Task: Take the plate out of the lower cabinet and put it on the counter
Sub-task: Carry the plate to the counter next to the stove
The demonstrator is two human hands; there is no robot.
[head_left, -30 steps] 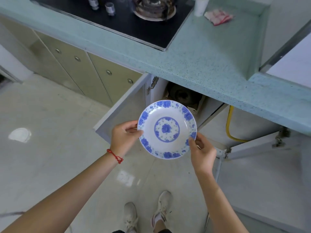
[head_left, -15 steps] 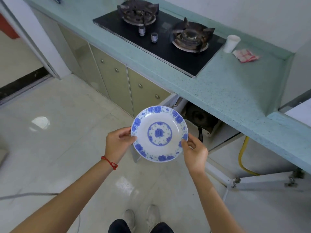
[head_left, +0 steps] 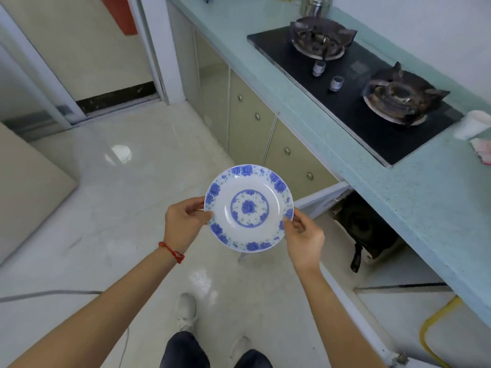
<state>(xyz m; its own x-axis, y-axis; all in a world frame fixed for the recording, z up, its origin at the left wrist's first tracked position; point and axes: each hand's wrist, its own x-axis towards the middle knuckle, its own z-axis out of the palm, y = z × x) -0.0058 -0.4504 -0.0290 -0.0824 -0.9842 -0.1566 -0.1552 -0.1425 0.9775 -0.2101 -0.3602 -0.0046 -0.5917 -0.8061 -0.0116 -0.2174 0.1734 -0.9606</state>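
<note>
A white plate (head_left: 249, 207) with blue flowers is held face up in the air above the floor, in front of the cabinets. My left hand (head_left: 183, 221) pinches its left rim and my right hand (head_left: 305, 237) pinches its right rim. The teal counter (head_left: 414, 197) runs along the right, higher than the plate and apart from it. The lower cabinet (head_left: 364, 227) stands open just right of the plate, with a dark pot inside.
A black gas stove (head_left: 353, 83) with two burners sits in the counter. A white cup (head_left: 473, 124) and a pink cloth (head_left: 483, 152) lie at its right end. The open cabinet door (head_left: 321, 197) juts out behind the plate. A yellow hose (head_left: 435, 330) hangs low right.
I have stood up and stepped back to the left; the plate, gripped by both hands, now hangs further from the open cabinet. The view has swung left along the counter.
</note>
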